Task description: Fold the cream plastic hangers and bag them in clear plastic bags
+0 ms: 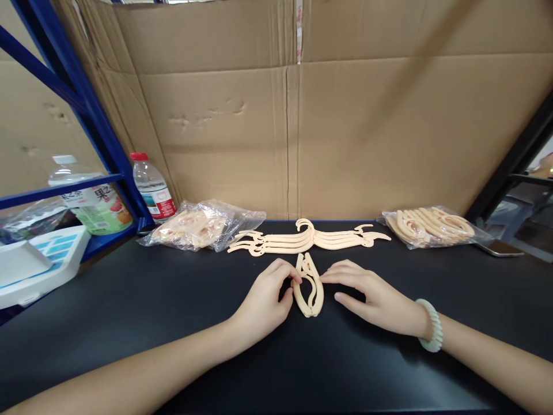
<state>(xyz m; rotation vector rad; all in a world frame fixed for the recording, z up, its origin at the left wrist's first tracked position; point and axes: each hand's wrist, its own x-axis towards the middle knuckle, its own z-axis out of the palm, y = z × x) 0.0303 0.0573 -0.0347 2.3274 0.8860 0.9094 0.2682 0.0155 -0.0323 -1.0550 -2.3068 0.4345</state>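
A cream plastic folding clothes hanger (319, 300) lies folded on the black table, its hook tucked inside the loop. My left hand (268, 292) is curled at the hanger's left side, with the fingertips gripping that edge. On the other side, my right hand (374, 294) rests with fingers stretched out and thumb apart, the index fingertip touching the hanger's right edge. Just beyond it, several unfolded hangers (283, 243) lie nested together with their arms spread and hooks pointing away from me.
Clear bags of folded hangers lie at the back left (194, 227) and back right (432, 226). A red-capped water bottle (154, 193) stands near the blue shelf frame (97, 132). A phone (500, 248) lies at right. Cardboard (224, 132) walls the back.
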